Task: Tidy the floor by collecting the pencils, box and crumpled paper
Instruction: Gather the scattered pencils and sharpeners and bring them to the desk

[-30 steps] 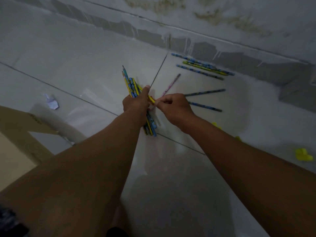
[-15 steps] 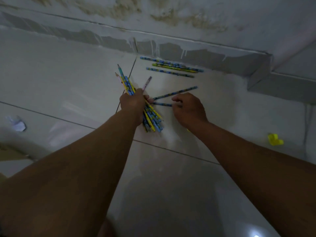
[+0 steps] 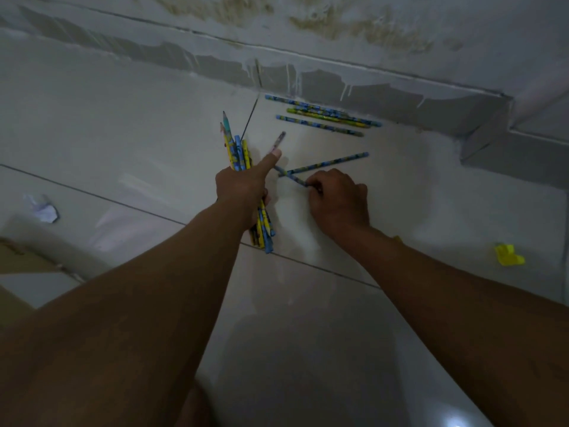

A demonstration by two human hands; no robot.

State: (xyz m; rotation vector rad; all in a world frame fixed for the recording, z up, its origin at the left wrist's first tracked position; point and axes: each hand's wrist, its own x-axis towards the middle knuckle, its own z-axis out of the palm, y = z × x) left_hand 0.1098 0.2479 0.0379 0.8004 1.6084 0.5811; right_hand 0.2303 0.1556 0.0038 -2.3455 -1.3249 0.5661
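Note:
My left hand (image 3: 243,183) grips a bundle of blue and yellow pencils (image 3: 235,149), thumb stretched out toward a pinkish pencil (image 3: 278,140). My right hand (image 3: 337,197) pinches one end of a blue pencil (image 3: 292,177) and holds it just above the tiles. Another blue pencil (image 3: 332,162) lies beside it. Three more pencils (image 3: 320,117) lie in a row by the wall. A crumpled white paper (image 3: 43,209) sits at the left, a crumpled yellow paper (image 3: 508,255) at the right. A cardboard box (image 3: 18,260) shows at the lower left edge.
The floor is pale glossy tile with dark grout lines. A grey skirting and stained wall (image 3: 338,32) run along the back, with a step-out corner (image 3: 505,118) at the right.
My right hand has taken hold of the blue pencil and swung its far end toward my left hand. My left thumb has opened outward. The view shifted slightly.

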